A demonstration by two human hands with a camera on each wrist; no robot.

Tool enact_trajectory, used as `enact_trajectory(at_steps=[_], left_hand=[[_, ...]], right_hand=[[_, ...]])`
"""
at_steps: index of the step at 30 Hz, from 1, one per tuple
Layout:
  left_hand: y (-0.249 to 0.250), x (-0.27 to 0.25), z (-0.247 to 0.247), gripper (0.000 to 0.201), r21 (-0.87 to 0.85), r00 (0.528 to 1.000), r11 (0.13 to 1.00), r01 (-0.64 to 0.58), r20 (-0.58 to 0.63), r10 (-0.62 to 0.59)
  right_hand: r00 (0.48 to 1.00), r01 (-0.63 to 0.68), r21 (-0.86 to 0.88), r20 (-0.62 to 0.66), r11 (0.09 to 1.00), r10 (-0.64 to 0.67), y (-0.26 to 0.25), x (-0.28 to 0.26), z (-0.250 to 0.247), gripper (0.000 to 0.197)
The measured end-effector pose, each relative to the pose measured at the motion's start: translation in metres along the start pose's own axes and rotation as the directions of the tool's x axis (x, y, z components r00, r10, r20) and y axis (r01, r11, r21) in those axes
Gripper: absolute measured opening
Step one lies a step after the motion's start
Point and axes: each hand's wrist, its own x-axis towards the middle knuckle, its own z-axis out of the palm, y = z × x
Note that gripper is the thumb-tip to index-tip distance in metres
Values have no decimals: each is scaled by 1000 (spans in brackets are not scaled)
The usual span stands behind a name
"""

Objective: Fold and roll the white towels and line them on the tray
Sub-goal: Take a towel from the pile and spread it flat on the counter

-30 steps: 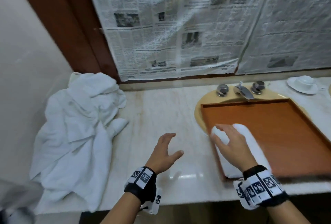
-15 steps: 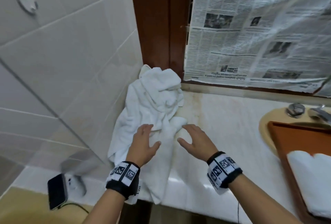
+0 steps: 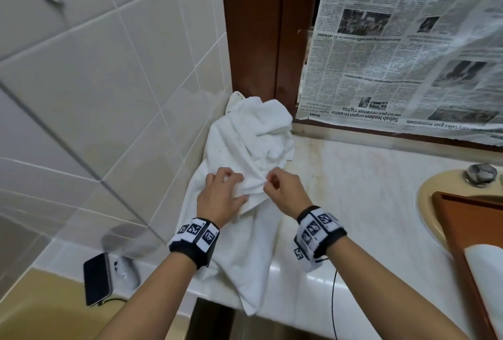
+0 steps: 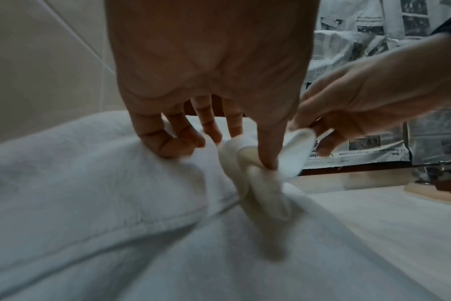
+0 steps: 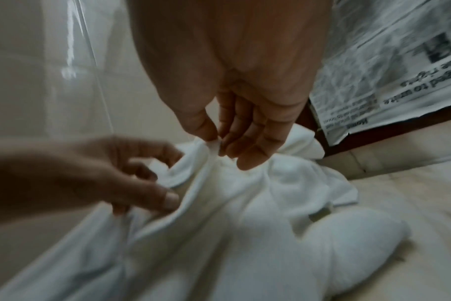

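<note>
- pile of white towels (image 3: pixel 250 149) heaped in the tabletop's (image 3: pixel 367 203) back left corner, against the tiled wall (image 3: pixel 109 95); one end hangs over the front edge
- left hand (image 3: pixel 221 198) on the pile, fingers (image 4: pixel 168 142) curled down into the cloth, thumb pressing a bunched fold
- right hand (image 3: pixel 283 192) just beside the left, thumb and forefinger pinching a hem of the towel; other fingers (image 5: pixel 252 146) loosely extended
- pinched edge lifted a bit off the pile, between the two hands
- tray (image 3: pixel 462 220) at far right, over the sink (image 3: pixel 427 203), well apart from the pile
- one white towel (image 3: pixel 484 266) lies on the tray's near end, partly cut off by the frame
- newspaper (image 3: pixel 408 54) covers the window behind
- phone (image 3: pixel 97 280) on the ledge at lower left
</note>
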Motion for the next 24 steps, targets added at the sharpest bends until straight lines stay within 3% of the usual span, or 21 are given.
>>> enact_trajectory(at_steps=[3, 6, 11, 16, 18, 21, 24], left_hand=[[10, 1, -4, 18, -252, 987, 960, -125, -130, 94], [48, -1, -18, 9, -526, 957, 803, -281, -216, 193], [126, -11, -41, 7, -653, 923, 653, -383, -250, 292], [169, -20, -41, 12, -636, 893, 637, -437, -219, 394], [179, -28, -35, 16, -699, 908, 600, -389, -179, 380], [189, -39, -25, 19, -753, 935, 579, -313, -136, 329], [197, -52, -18, 17, -746, 936, 594, -301, -113, 332]], right_hand=[[996, 10, 74, -86, 997, -3, -10, -21, -47, 7], [981, 48, 83, -191, 995, -31, -18, -43, -97, 7], [954, 73, 163, -299, 984, -21, -13, -81, -152, 4], [907, 49, 192, -419, 980, 37, -1, -129, -178, 7], [921, 58, 248, -387, 967, 44, 3, -148, -186, 17], [967, -14, 288, -241, 957, 86, 21, -176, -181, 34], [989, -90, -34, -119, 995, 85, 57, -194, -145, 19]])
